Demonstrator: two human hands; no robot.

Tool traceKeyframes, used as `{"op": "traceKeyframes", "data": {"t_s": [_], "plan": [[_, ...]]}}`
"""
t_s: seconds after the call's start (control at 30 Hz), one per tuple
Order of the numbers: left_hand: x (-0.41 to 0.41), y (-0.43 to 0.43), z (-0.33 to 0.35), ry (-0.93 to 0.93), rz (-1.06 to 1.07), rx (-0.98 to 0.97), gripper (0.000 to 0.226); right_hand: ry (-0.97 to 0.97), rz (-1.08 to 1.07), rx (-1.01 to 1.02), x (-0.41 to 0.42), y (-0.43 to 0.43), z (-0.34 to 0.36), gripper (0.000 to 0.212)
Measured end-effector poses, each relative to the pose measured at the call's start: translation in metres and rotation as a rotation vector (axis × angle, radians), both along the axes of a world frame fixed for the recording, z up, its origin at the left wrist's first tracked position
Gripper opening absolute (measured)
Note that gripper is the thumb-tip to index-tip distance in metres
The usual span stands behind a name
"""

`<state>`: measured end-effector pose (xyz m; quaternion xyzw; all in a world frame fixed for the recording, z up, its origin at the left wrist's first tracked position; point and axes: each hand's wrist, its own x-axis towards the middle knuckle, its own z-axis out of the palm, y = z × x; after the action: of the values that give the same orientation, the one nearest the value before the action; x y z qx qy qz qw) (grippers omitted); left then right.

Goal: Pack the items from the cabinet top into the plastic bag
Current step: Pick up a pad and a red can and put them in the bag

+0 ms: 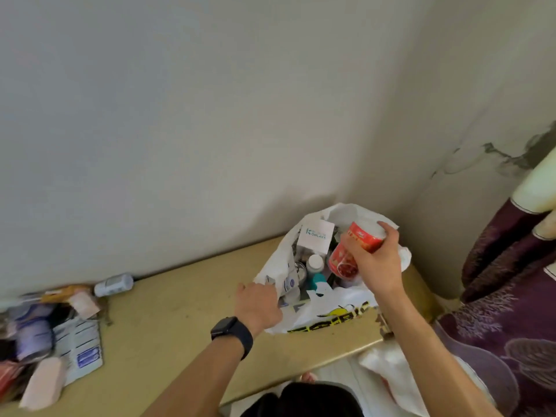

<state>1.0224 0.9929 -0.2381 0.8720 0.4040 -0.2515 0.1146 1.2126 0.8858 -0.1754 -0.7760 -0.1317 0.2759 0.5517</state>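
A white plastic bag with yellow and black print stands open on the tan cabinet top near the right corner. Inside it show a white box, a white-capped bottle and other small packs. My right hand holds a red can tilted over the bag's mouth. My left hand, with a black watch at the wrist, grips the bag's left rim. More items lie at the far left: a white bottle on its side, pink packets and printed sachets.
White walls close in behind and to the right. A purple patterned fabric lies to the right of the cabinet. Another white bag hangs below the cabinet's front edge. The left pile of items is blurred.
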Motion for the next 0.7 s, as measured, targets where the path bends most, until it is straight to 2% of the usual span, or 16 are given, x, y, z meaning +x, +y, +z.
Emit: {"op": "traceKeyframes", "data": {"t_s": [0.1,0.2,0.3,0.4,0.47,0.53,0.7], "plan": [[-0.004,0.002,0.013,-0.195,0.195,-0.174,0.022,-0.101,0.069,-0.106,0.001,0.012,-0.014,0.077],[-0.012,0.007,0.034,-0.592,0.569,-0.423,0.026,-0.166,0.17,-0.215,-0.006,0.014,-0.033,0.078],[-0.024,0.014,0.057,-0.894,0.868,-0.49,0.023,-0.205,0.234,-0.303,-0.014,0.012,-0.048,0.082],[-0.031,0.019,0.07,-1.101,0.998,-0.573,0.014,-0.226,0.27,-0.372,-0.016,0.007,-0.053,0.084],[-0.033,0.02,0.071,-1.156,1.027,-0.641,0.014,-0.24,0.326,-0.427,-0.013,0.002,-0.053,0.084],[-0.032,0.018,0.07,-1.125,0.998,-0.656,0.014,-0.234,0.406,-0.479,-0.009,-0.006,-0.052,0.082],[-0.021,0.006,0.063,-1.1,0.963,-0.716,0.01,-0.144,0.733,-0.629,-0.006,-0.026,-0.049,0.082]]}}
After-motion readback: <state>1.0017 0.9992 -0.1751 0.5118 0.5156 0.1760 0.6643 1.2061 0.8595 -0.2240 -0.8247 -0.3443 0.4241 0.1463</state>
